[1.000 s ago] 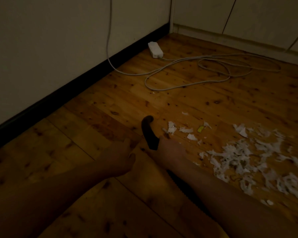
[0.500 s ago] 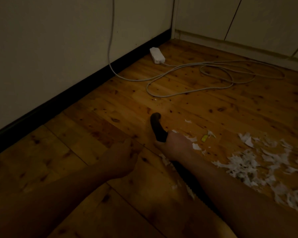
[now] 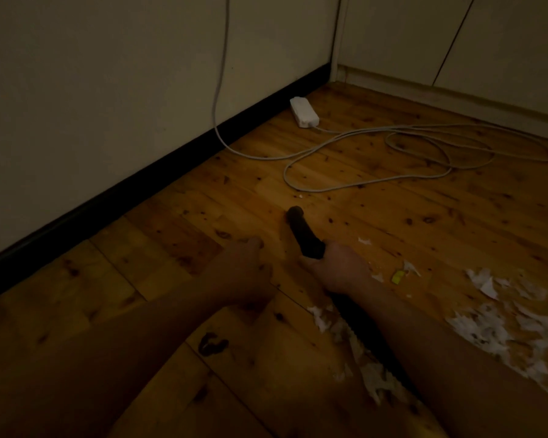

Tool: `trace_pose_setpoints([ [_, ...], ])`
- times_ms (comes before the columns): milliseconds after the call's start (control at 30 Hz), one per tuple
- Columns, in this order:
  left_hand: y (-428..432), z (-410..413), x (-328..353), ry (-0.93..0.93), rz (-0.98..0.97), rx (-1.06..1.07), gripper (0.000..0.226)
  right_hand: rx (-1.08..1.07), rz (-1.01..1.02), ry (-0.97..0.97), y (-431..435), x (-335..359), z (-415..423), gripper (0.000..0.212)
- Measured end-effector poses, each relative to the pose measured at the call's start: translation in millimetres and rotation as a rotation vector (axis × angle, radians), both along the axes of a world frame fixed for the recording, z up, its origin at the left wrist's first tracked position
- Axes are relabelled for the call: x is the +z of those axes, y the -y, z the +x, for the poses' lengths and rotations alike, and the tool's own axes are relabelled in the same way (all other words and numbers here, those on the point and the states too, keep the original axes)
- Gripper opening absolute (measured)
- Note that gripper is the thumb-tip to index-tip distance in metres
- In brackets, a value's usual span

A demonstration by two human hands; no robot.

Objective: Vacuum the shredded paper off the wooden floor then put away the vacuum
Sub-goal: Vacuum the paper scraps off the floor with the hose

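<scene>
My right hand [image 3: 339, 267] grips the black vacuum nozzle [image 3: 302, 232], whose tip rests on the wooden floor [image 3: 393, 216]. The ribbed hose [image 3: 370, 336] runs back under my right forearm. My left hand [image 3: 246, 267] hovers just left of the nozzle with fingers loosely curled, holding nothing. Shredded white paper [image 3: 503, 320] lies in a patch to the right. More scraps [image 3: 358, 358] lie beside the hose, and a small yellow scrap [image 3: 398, 276] sits near my right hand.
A white power adapter [image 3: 304, 112] lies by the black skirting board [image 3: 140, 188], its white cable [image 3: 424, 153] looped over the floor beyond the nozzle. Light walls meet in the far corner. The room is dim.
The nozzle and my right hand have slid left and forward, away from the main paper patch. Several scraps near the nozzle tip are gone. My left hand stayed beside it.
</scene>
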State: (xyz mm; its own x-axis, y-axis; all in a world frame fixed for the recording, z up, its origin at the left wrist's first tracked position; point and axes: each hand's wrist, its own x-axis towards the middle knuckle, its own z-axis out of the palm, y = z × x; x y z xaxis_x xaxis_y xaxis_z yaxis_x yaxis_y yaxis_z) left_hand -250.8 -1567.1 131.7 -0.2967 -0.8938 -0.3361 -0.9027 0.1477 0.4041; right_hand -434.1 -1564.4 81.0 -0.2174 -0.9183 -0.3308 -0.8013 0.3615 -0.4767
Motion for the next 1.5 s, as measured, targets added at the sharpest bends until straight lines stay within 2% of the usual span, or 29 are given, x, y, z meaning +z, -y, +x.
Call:
trace_pose_setpoints([
  [300, 19, -7, -4, -0.049, -0.046, 0.006, 0.054, -0.035, 0.019, 0.077, 25, -1, -9, 0.047],
  [533, 18, 14, -16, -0.059, 0.038, 0.059, 0.056, -0.041, -0.058, 0.076, 21, -11, 3, 0.043],
  [667, 13, 41, -19, -0.078, 0.061, 0.093, 0.06, 0.057, -0.054, 0.1, 18, -12, 16, 0.04],
  [767, 6, 63, -18, -0.024, 0.039, 0.1, 0.05, 0.114, -0.094, 0.107, 12, -17, 29, 0.038],
  [967, -4, 104, -9, 0.048, -0.009, 0.097, 0.055, 0.18, -0.076, 0.153, 2, -19, 60, 0.04],
  [1167, -21, 134, -19, 0.128, 0.007, 0.146, 0.055, 0.276, -0.002, 0.284, -10, -10, 92, 0.037],
  [1300, -30, 152, -18, 0.138, -0.013, 0.174, 0.056, 0.354, -0.023, 0.226, -23, -11, 117, 0.044],
  [1433, -41, 170, -17, 0.158, -0.018, 0.175, 0.056, 0.462, -0.17, 0.221, -39, -11, 142, 0.07],
  [1500, -49, 178, -16, 0.153, -0.01, 0.167, 0.056, 0.484, -0.112, 0.186, -42, -16, 155, 0.071],
])
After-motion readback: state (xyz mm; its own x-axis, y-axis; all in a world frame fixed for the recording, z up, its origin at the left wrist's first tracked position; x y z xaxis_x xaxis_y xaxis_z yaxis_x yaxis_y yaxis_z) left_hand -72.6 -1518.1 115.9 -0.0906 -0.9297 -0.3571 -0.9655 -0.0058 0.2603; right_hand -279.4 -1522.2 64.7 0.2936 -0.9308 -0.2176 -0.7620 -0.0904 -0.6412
